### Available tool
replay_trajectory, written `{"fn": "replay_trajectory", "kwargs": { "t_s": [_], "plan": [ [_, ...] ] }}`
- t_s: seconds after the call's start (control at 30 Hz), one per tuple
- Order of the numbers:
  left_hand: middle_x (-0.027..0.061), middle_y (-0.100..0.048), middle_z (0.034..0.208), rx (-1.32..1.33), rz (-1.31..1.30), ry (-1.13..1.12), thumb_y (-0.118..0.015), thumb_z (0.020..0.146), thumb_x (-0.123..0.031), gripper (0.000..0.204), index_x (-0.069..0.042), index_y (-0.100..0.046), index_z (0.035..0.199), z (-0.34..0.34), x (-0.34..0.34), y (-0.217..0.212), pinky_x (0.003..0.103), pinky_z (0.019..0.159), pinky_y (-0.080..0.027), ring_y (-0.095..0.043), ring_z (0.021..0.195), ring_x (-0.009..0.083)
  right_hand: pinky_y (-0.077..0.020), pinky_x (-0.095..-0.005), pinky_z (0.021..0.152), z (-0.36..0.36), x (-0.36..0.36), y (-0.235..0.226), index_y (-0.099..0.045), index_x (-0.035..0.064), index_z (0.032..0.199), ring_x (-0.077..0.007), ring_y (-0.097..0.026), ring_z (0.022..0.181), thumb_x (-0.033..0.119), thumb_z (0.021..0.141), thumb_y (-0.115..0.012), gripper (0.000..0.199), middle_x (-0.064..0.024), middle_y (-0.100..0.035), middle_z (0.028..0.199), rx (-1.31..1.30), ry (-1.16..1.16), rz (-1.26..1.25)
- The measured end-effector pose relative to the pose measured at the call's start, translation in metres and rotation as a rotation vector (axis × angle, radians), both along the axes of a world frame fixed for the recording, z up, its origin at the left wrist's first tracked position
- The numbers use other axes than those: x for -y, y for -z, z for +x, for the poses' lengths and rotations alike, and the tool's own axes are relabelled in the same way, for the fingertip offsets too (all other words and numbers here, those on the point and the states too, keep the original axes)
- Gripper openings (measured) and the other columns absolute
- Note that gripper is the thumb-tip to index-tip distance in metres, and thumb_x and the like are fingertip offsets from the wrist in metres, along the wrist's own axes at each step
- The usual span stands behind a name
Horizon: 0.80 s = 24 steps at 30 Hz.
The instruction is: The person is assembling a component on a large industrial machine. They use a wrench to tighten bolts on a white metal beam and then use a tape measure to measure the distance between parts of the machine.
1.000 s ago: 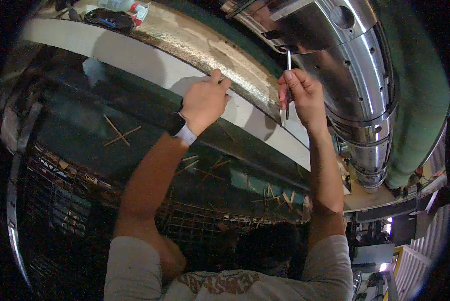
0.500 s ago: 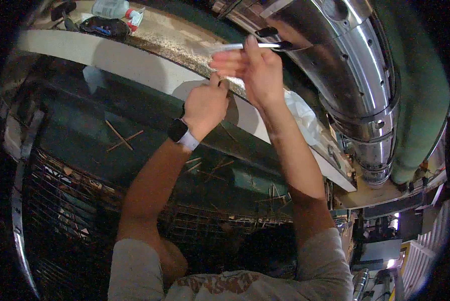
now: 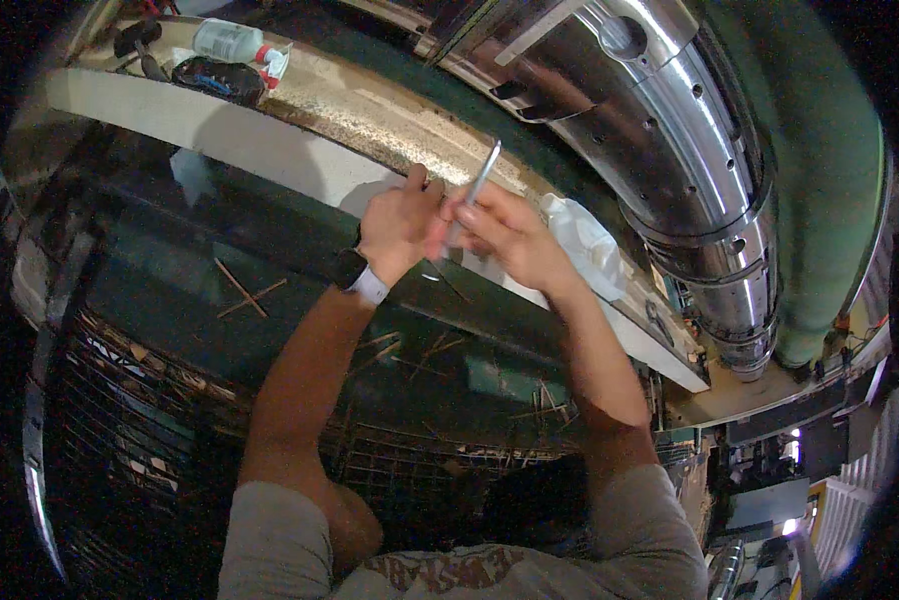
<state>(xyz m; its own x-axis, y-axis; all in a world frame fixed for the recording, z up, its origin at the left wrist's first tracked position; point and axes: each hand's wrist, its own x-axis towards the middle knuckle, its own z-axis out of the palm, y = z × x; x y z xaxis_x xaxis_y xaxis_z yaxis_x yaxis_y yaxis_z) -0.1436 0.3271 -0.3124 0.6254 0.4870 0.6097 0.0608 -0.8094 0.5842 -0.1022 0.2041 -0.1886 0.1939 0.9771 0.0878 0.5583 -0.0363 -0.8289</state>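
Note:
My right hand (image 3: 509,238) is closed on a slim silver rod-like tool (image 3: 484,172), whose bright end points up and away; its exact kind I cannot make out. Close beside it, my left hand (image 3: 394,225) has its fingers curled at the edge of a long pale beam (image 3: 339,180). Anything between those left fingers is hidden. The two hands nearly meet, and the right fingertips overlap the left hand's side. A crumpled translucent plastic bag (image 3: 587,245) lies on the ledge just right of my right hand.
On the far-left ledge (image 3: 359,115) lie a clear bottle (image 3: 229,42) with a red cap, a black bundle (image 3: 219,78) and a hammer-like tool (image 3: 139,40). A large perforated steel cylinder (image 3: 679,140) and a green roller (image 3: 819,200) fill the right. Thin crossed sticks (image 3: 251,288) lie below the beam.
My right hand has come down and nearer, toward my left hand. The tool has swung from nearly level to steeply upright. My left hand has shifted slightly left and nearer.

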Motion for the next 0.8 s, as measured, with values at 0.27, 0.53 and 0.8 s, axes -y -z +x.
{"fn": "replay_trajectory", "kwargs": {
  "t_s": [0.27, 0.53, 0.8],
  "plan": [
    [0.0131, -0.048, 0.101, -0.084, 0.132, -0.012, -0.06, 0.076, -0.023, 0.03, -0.009, -0.051, 0.101, -0.004, 0.005, -0.009, 0.042, 0.057, -0.049, -0.06, 0.072, 0.0312, -0.0359, -0.0239, 0.061, 0.043, 0.045, -0.043, -0.057, 0.0046, 0.08, -0.0092, -0.041, 0.064, 0.027, 0.091, -0.044, 0.028, -0.0006, -0.048, 0.066, 0.478, 0.389, 0.077],
    [0.0128, -0.048, 0.099, -0.044, 0.172, -0.006, -0.061, 0.076, -0.023, 0.027, -0.008, -0.052, 0.097, -0.003, 0.004, -0.011, 0.041, 0.056, -0.049, -0.06, 0.071, 0.031, -0.0361, -0.0239, 0.058, 0.053, 0.033, -0.061, -0.058, 0.003, 0.075, -0.0093, -0.042, 0.06, 0.027, 0.092, -0.044, 0.032, 0.0012, -0.048, 0.061, 0.336, 0.501, -0.079],
    [0.0128, -0.048, 0.097, -0.072, 0.169, -0.007, -0.06, 0.077, -0.023, 0.025, -0.008, -0.051, 0.094, -0.003, 0.002, -0.01, 0.042, 0.055, -0.049, -0.06, 0.07, 0.0313, -0.036, -0.0237, 0.056, 0.049, 0.023, -0.076, -0.059, 0.0029, 0.075, -0.008, -0.042, 0.059, 0.027, 0.092, -0.046, 0.032, 0.0014, -0.05, 0.062, 0.407, 0.461, -0.089]
  ]
}}
